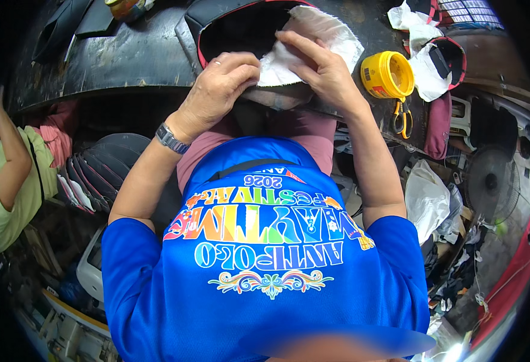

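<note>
A black piece with red edging (241,33) lies at the table's near edge in front of me, with a frayed white cloth (340,39) over its right side. My left hand (226,81) is closed, its thumb and fingers pinched at the left edge of the white cloth. On top of the cloth, my right hand (322,69) has bent fingers that grip it and bunch it into folds. The fingertips of both hands are partly hidden. Right of my right hand stands an open yellow tub (389,75), with yellow-handled scissors (402,119) beside it.
The dark worn table (138,57) stretches left, with a jar (126,9) at its back. Another red-edged black piece with white cloth (440,66) lies at right. Stacked black panels (102,172) and a person in a light green top (17,175) are left. A fan (491,181) stands right.
</note>
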A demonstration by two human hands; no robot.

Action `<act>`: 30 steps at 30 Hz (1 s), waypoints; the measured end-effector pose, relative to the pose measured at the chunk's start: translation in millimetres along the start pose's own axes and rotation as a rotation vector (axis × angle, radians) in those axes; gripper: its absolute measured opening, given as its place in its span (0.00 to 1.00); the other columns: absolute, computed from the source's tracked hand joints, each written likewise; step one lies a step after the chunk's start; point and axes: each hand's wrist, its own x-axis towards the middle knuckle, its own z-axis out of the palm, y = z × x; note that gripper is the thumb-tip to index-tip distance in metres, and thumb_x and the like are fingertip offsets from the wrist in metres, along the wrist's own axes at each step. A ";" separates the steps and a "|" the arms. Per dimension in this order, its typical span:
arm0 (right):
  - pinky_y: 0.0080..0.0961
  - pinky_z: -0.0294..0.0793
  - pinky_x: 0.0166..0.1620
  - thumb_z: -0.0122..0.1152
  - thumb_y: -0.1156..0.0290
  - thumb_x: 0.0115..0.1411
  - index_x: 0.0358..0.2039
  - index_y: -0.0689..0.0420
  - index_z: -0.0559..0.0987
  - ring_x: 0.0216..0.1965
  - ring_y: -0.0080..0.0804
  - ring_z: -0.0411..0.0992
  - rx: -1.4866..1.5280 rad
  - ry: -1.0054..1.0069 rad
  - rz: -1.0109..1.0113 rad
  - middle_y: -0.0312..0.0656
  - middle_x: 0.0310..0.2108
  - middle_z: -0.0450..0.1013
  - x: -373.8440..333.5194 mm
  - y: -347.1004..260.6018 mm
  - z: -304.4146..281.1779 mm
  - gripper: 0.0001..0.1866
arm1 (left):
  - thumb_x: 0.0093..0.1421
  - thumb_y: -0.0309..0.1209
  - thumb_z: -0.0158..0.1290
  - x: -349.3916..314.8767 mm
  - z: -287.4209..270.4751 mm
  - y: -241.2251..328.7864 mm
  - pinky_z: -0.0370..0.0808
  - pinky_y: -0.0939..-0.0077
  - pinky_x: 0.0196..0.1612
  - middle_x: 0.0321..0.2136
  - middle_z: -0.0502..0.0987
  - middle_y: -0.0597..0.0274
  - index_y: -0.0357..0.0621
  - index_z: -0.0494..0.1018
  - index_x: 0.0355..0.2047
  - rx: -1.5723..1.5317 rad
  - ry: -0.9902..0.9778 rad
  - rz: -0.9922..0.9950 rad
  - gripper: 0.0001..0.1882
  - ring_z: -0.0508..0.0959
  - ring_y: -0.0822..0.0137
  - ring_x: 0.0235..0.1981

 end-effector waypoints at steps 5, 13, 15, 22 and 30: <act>0.52 0.40 0.74 0.63 0.66 0.65 0.57 0.47 0.81 0.71 0.42 0.60 -0.350 0.031 -0.223 0.49 0.65 0.69 -7.7 6.1 11.8 0.20 | 0.62 0.20 0.59 -1.7 0.1 -0.1 0.79 0.71 0.47 0.45 0.72 0.59 0.39 0.78 0.40 -0.016 0.038 -0.006 0.07 0.79 0.61 0.44; 0.67 0.33 0.72 0.62 0.55 0.65 0.60 0.38 0.78 0.71 0.42 0.58 -0.547 0.158 -0.206 0.47 0.67 0.64 -15.5 8.4 36.0 0.22 | 0.63 0.22 0.59 -0.6 -8.0 -1.2 0.79 0.71 0.45 0.45 0.71 0.58 0.38 0.77 0.41 -0.177 0.013 -0.069 0.06 0.79 0.61 0.41; 0.68 0.32 0.71 0.63 0.53 0.64 0.60 0.36 0.78 0.72 0.42 0.56 -0.570 0.176 -0.230 0.47 0.68 0.62 -17.3 7.7 40.5 0.23 | 0.63 0.22 0.59 -0.4 -6.2 -0.6 0.79 0.71 0.45 0.45 0.71 0.58 0.38 0.77 0.41 -0.160 0.013 -0.062 0.06 0.79 0.60 0.41; 0.73 0.27 0.70 0.65 0.46 0.61 0.58 0.26 0.80 0.75 0.47 0.49 -0.577 0.156 -0.246 0.51 0.71 0.57 -24.4 5.3 45.9 0.23 | 0.62 0.20 0.58 -2.9 -7.6 -1.1 0.77 0.73 0.49 0.48 0.71 0.57 0.39 0.78 0.40 -0.165 0.045 -0.079 0.07 0.78 0.65 0.46; 0.69 0.21 0.70 0.60 0.37 0.60 0.57 0.24 0.81 0.77 0.52 0.40 -0.675 0.083 -0.283 0.51 0.75 0.51 -34.6 -3.4 52.4 0.25 | 0.64 0.20 0.54 -3.1 -5.1 -3.7 0.78 0.74 0.51 0.54 0.71 0.56 0.40 0.73 0.52 -0.242 0.157 -0.201 0.16 0.77 0.67 0.50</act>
